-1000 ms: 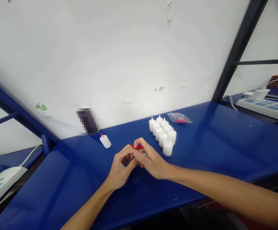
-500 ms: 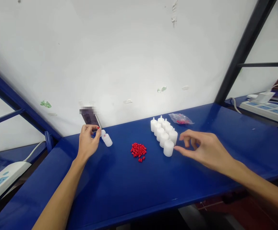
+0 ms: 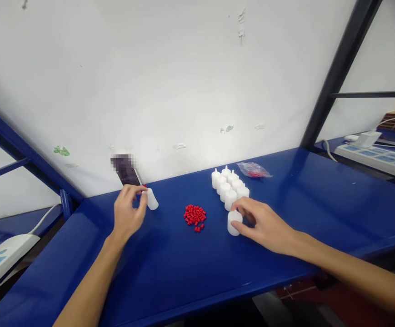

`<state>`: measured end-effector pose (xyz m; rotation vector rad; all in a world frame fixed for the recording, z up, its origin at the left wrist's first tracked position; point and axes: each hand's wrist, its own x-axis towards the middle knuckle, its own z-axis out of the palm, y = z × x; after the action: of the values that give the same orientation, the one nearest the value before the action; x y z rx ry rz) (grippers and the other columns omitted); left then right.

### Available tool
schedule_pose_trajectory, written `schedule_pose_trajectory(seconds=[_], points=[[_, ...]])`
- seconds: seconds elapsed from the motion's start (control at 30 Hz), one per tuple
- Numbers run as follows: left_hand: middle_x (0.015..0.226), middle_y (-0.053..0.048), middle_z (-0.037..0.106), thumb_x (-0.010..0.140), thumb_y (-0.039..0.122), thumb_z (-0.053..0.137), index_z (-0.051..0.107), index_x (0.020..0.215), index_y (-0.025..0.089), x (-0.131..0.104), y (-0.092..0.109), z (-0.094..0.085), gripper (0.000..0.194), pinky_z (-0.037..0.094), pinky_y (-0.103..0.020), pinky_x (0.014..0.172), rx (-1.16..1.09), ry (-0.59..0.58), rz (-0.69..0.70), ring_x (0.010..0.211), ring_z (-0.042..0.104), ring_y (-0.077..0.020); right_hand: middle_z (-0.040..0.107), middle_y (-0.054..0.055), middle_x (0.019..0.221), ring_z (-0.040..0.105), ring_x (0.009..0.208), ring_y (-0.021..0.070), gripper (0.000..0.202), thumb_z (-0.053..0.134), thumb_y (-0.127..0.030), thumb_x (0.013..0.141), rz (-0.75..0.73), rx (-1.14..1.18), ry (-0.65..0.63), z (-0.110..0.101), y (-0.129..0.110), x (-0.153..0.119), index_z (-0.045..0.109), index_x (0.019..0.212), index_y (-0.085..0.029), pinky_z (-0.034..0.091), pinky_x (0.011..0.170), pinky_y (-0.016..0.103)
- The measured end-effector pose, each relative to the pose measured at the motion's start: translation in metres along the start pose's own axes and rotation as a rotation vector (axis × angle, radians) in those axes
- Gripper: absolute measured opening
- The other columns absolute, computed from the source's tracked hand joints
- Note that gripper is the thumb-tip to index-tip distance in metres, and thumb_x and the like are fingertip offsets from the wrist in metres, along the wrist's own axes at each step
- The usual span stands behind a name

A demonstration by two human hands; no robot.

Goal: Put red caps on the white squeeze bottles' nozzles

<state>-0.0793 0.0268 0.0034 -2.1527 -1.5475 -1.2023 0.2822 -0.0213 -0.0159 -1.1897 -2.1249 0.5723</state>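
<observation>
My right hand [image 3: 262,223] pinches a white bottle [image 3: 234,223] at the near end of a group of several white bottles [image 3: 230,198] with pointed tips. On the left, my left hand [image 3: 131,206] has its fingertips at the top of another white bottle [image 3: 152,200], which stands slightly tilted in view; a bit of red shows just above it. Whether the fingers grip that bottle cannot be made out. Between the hands lies a pile of small red caps [image 3: 194,215] on the blue table [image 3: 183,272].
A phone [image 3: 127,170] leans on the white wall behind my left hand. A clear plastic bag [image 3: 254,170] with red pieces lies behind the bottles. Power strips [image 3: 8,259] are at the far left and right, beside metal frame posts [image 3: 342,68].
My right hand has moved left and closed on the nearest bottle, which now stands a little apart from the group. My left hand has shifted slightly right and down, over the left bottle's top.
</observation>
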Motion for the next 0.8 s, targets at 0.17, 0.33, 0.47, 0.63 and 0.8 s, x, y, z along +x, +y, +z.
schedule_pose_trajectory(seconds=[0.17, 0.33, 0.47, 0.63, 0.8], points=[[0.087, -0.004, 0.063, 0.093, 0.024, 0.05, 0.066, 0.101, 0.022, -0.018, 0.04, 0.015, 0.018, 0.046, -0.03, 0.074, -0.142, -0.574, 0.305, 0.079, 0.058, -0.0179, 0.062, 0.004, 0.098, 0.056, 0.085, 0.0185, 0.013, 0.058, -0.023, 0.088, -0.046, 0.34, -0.217, 0.008, -0.02, -0.002, 0.057, 0.101, -0.021, 0.045, 0.076, 0.03], [0.096, -0.006, 0.063, 0.094, 0.025, 0.052, 0.067, 0.105, 0.022, -0.027, 0.056, 0.026, 0.018, 0.046, -0.029, 0.074, -0.149, -0.675, 0.337, 0.085, 0.058, -0.0182, 0.059, 0.002, 0.092, 0.052, 0.078, 0.0145, 0.018, 0.046, -0.021, 0.096, -0.168, 0.488, -0.506, 0.023, -0.029, 0.003, 0.061, 0.106, -0.019, 0.042, 0.072, 0.027], [0.098, -0.006, 0.061, 0.096, 0.027, 0.051, 0.066, 0.107, 0.022, -0.03, 0.064, 0.027, 0.019, 0.046, -0.031, 0.076, -0.16, -0.693, 0.389, 0.087, 0.055, -0.0191, 0.048, -0.003, 0.07, 0.04, 0.062, 0.0106, 0.022, 0.055, -0.036, 0.094, -0.123, 0.587, -0.385, 0.04, -0.026, 0.013, 0.057, 0.083, -0.017, 0.035, 0.058, 0.023], [0.098, -0.007, 0.058, 0.097, 0.03, 0.049, 0.067, 0.111, 0.024, -0.034, 0.069, 0.031, 0.024, 0.046, -0.032, 0.074, -0.127, -0.686, 0.457, 0.087, 0.054, -0.0199, 0.043, -0.006, 0.059, 0.034, 0.053, 0.0084, 0.041, 0.08, -0.037, 0.071, -0.085, 0.651, -0.078, 0.05, -0.026, 0.034, 0.043, 0.066, -0.019, 0.027, 0.049, 0.023], [0.098, -0.007, 0.059, 0.097, 0.026, 0.051, 0.07, 0.103, 0.022, -0.035, 0.069, 0.032, 0.02, 0.048, -0.032, 0.076, -0.191, -0.659, 0.418, 0.087, 0.056, -0.0187, 0.045, -0.003, 0.062, 0.038, 0.056, 0.0114, 0.031, 0.055, -0.044, 0.087, -0.223, 0.69, 0.046, 0.055, -0.029, 0.045, 0.05, 0.071, -0.018, 0.03, 0.054, 0.026]])
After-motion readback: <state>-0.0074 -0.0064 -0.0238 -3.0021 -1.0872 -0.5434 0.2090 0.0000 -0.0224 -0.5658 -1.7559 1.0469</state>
